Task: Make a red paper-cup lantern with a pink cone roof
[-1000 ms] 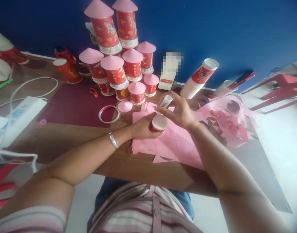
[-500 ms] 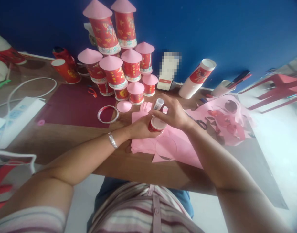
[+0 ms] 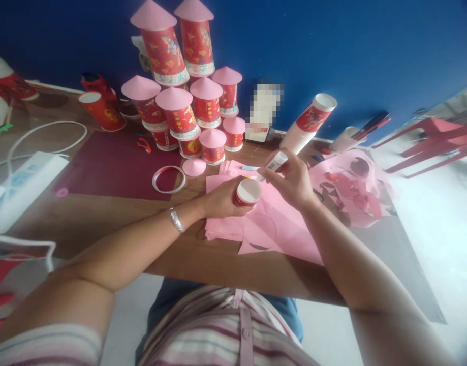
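My left hand (image 3: 227, 196) is wrapped round a small red paper cup (image 3: 249, 192) whose round white end faces up. Held in my right hand (image 3: 294, 178), to the right of the cup and apart from it, is a white glue stick (image 3: 278, 160), tilted. Pink paper sheets (image 3: 294, 229) with round outlines lie beneath both hands. Close to the left hand's far side is a small pink paper cone (image 3: 194, 166). Behind it stand several red cups with pink cone tops (image 3: 213, 146), some of them stacked.
A roll of tape (image 3: 169, 179) lies on a dark red mat (image 3: 119, 168). White-and-red stacked cups (image 3: 307, 122), a phone (image 3: 261, 109) and a pen cup (image 3: 347, 138) stand by the blue wall. Pink scraps (image 3: 359, 188) cover the right side. A white power strip (image 3: 31, 188) with cables is left.
My right hand has moved right with the glue stick, off the cup's top, which now shows fully. My left hand keeps the cup in nearly the same place.
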`<action>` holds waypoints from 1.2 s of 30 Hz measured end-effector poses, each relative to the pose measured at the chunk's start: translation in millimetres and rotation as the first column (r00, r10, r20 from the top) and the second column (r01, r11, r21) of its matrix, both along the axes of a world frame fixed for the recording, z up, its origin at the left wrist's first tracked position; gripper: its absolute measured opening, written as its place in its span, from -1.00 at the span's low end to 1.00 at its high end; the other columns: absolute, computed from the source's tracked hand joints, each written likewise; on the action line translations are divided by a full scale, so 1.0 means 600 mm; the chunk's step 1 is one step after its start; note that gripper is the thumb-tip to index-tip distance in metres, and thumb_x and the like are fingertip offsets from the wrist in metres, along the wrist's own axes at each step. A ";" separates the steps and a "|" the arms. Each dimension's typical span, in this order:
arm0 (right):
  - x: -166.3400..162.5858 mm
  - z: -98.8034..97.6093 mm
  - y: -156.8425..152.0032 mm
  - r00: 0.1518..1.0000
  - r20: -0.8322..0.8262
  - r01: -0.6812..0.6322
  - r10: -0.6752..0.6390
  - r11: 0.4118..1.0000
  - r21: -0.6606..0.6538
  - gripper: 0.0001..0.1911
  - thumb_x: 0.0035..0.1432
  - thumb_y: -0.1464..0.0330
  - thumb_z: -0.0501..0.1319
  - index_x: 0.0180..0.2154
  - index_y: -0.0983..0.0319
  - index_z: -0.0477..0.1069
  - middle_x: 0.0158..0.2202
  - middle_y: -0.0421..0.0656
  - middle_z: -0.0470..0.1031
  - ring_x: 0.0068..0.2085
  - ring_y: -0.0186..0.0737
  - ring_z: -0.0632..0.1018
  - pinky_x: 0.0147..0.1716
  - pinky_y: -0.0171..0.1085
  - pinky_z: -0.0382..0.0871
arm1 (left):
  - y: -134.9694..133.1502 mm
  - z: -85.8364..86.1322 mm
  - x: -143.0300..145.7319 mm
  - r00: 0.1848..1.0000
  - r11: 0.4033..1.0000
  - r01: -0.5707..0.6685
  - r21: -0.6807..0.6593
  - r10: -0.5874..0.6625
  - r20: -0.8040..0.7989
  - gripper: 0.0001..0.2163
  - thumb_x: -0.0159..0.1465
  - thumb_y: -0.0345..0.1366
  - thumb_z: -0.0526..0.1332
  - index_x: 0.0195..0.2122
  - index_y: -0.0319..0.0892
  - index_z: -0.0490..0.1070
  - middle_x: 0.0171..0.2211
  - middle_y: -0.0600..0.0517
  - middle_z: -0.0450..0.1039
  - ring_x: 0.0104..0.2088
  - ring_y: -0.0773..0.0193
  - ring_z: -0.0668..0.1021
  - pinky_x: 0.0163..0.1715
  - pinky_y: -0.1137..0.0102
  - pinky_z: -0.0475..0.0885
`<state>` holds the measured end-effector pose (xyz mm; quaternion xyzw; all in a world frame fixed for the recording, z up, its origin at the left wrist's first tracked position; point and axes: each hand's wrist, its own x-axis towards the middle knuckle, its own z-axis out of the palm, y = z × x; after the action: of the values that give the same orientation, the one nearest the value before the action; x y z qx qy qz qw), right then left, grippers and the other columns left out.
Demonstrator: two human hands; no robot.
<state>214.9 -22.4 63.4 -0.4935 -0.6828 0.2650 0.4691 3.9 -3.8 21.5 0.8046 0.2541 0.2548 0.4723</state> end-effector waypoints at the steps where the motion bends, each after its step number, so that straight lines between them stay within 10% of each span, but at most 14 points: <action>1: 0.000 0.000 -0.005 1.000 -0.007 -0.001 0.001 1.000 -0.010 -0.60 0.20 0.01 0.48 -0.31 0.13 0.42 -0.41 -0.27 0.54 -0.42 -0.28 0.51 -0.41 -0.20 0.46 | 0.000 0.000 0.000 1.000 1.000 -0.003 -0.010 0.003 -0.010 -0.77 0.20 -0.26 0.40 -0.19 -0.14 0.42 -0.22 -0.01 0.58 -0.21 0.14 0.60 -0.14 0.23 0.56; 36: -0.002 -0.010 -0.029 0.999 0.014 0.052 -0.052 0.998 0.030 -0.68 0.24 0.09 0.45 -0.32 0.11 0.42 -0.39 -0.25 0.59 -0.39 -0.22 0.57 -0.35 -0.15 0.50 | 0.002 -0.002 -0.004 1.000 1.000 0.000 0.019 0.001 -0.026 -0.76 0.19 -0.27 0.39 -0.15 -0.15 0.43 -0.17 -0.02 0.60 -0.19 0.14 0.61 -0.15 0.24 0.55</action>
<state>213.5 -39.7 57.2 -0.5060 -0.6771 0.2389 0.4780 1.5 -2.7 20.3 0.8122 0.2580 0.2468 0.4613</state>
